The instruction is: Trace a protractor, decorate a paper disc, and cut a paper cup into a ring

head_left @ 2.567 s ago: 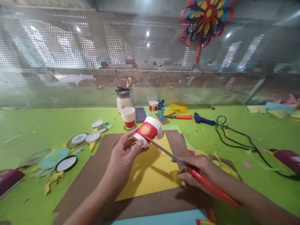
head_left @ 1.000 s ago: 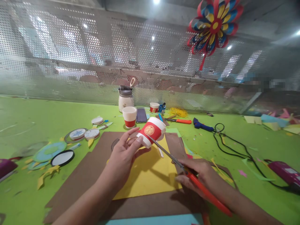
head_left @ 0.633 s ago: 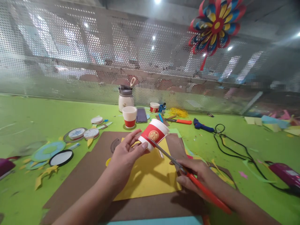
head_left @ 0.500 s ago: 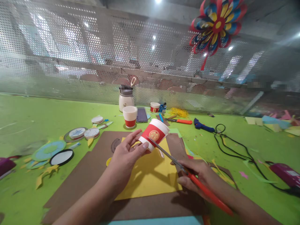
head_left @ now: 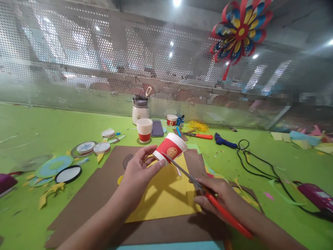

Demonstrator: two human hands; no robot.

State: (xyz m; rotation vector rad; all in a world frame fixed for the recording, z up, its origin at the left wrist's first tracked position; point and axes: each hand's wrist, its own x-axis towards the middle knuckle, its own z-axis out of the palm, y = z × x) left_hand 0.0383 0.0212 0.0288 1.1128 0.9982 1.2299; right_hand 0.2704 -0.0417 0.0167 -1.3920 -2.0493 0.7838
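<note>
A red and white paper cup (head_left: pixel 173 145) with a gold round emblem is tilted sideways in my left hand (head_left: pixel 139 175), its fingers and thumb around the base end. My right hand (head_left: pixel 218 194) grips red-handled scissors (head_left: pixel 215 203). Their blades point up and left, and the tips lie against or just in front of the cup's red side; I cannot tell if they touch. Below both hands lies a yellow sheet (head_left: pixel 161 205) on brown card (head_left: pixel 99 194).
Behind stand another paper cup (head_left: pixel 144 130), a flask (head_left: pixel 140 110) and a phone (head_left: pixel 157 129). Orange-handled scissors (head_left: pixel 204 136) and a blue glue gun (head_left: pixel 225 140) with a black cord lie right. Paper discs (head_left: pixel 85 147) and a round black-rimmed piece (head_left: pixel 68 174) lie left.
The cup has rolled slightly in my left hand, its emblem shifting right and turning. My right hand and the scissors have moved slightly left and up.
</note>
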